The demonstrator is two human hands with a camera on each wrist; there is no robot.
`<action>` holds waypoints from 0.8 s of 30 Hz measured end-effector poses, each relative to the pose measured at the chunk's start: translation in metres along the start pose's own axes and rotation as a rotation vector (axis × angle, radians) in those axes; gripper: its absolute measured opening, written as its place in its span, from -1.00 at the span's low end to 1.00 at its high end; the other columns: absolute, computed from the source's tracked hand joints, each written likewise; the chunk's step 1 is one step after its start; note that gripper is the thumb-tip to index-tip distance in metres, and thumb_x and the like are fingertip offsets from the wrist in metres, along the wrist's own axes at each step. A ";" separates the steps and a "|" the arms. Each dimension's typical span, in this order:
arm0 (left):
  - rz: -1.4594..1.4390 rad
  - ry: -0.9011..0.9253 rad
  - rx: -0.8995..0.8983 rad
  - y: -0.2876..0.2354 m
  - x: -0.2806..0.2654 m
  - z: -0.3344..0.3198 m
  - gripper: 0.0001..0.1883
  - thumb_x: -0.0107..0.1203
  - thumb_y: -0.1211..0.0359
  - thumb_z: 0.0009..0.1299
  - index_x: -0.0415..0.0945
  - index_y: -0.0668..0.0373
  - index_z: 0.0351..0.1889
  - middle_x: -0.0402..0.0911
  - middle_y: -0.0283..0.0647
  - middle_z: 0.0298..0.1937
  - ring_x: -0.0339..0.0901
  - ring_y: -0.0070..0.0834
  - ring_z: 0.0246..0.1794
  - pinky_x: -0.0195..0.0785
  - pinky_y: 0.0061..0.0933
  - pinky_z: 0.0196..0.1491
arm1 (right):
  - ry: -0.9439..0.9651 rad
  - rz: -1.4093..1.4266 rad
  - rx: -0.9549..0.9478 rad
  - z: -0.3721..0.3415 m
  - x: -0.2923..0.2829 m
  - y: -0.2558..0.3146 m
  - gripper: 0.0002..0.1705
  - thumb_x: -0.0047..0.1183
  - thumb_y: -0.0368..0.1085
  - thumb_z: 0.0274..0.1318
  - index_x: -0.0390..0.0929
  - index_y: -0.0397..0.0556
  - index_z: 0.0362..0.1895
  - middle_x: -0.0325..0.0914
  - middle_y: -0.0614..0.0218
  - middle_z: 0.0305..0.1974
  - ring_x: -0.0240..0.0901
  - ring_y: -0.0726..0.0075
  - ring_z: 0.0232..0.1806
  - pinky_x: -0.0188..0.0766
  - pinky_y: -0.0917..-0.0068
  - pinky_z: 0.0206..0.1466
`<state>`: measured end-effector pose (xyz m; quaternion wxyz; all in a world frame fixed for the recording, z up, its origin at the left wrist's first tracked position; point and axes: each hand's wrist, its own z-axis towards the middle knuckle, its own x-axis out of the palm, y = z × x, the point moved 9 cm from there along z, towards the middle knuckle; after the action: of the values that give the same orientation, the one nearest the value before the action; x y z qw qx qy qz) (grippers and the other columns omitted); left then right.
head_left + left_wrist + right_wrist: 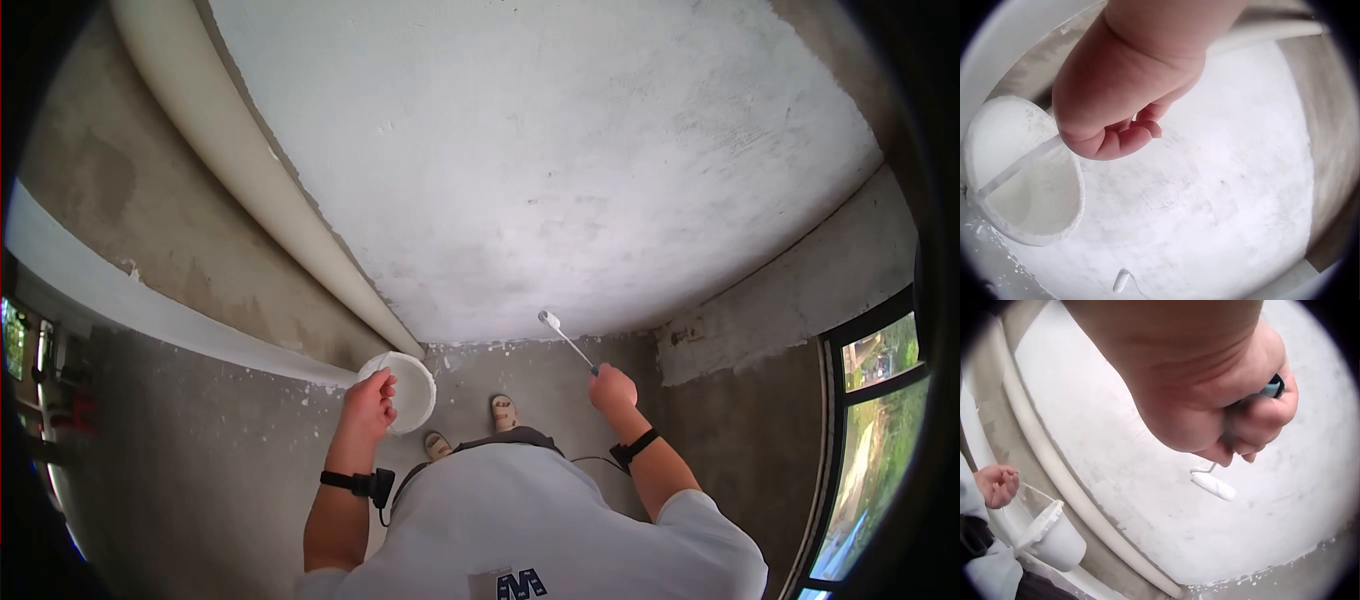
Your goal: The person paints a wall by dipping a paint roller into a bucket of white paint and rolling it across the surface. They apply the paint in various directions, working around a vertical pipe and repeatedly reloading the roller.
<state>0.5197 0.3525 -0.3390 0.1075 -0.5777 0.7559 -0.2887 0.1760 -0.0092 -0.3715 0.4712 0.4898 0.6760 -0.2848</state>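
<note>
Roller near the foot of the wall, contact impossible to tell, with right hand fingers curled round its grip and left hand fingers hooked round the handle of the white bucket. White coat over most of that surface, apparently well along, with faint greyish patches and ragged margins possibly left to cover.

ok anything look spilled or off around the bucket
Yes, white spots, probably drips, are spattered over the grey floor near the bucket and along the foot of the white wall. The bucket's rim also looks rough, crusted with white.
</note>
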 end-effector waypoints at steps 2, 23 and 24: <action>0.003 -0.016 0.001 0.004 -0.004 0.002 -0.77 0.27 0.12 0.41 0.60 0.03 -0.35 0.42 -0.52 -0.49 0.15 -0.70 -0.61 0.10 -0.55 -0.49 | -0.032 0.015 -0.028 -0.014 -0.011 0.010 -0.65 -0.03 0.00 0.36 0.61 0.01 -0.13 0.69 0.06 -0.10 0.63 -0.16 -0.02 0.54 -0.01 0.05; -0.147 0.144 0.003 -0.004 0.024 -0.005 -0.74 -0.01 0.14 0.48 0.32 -0.08 -0.47 0.27 -0.52 -0.61 0.21 -0.59 -0.61 0.24 -0.43 -0.43 | 0.781 0.367 -0.473 -0.079 -0.011 0.176 -0.53 0.02 0.05 0.42 0.58 -0.12 -0.30 0.50 0.39 -0.51 0.48 0.47 -0.54 0.45 0.41 -0.52; -0.145 0.151 0.038 -0.008 0.028 -0.009 -0.74 -0.02 0.15 0.47 0.32 -0.07 -0.47 0.28 -0.50 -0.60 0.26 -0.56 -0.59 0.28 -0.38 -0.41 | 0.787 0.358 -0.480 -0.082 -0.009 0.181 -0.51 -0.01 0.07 0.43 0.58 -0.12 -0.30 0.51 0.35 -0.51 0.52 0.43 -0.52 0.46 0.39 -0.52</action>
<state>0.5130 0.3277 -0.3225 0.0400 -0.6051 0.7126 -0.3528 0.3161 0.1212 -0.3169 0.3212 0.5465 0.7543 0.1709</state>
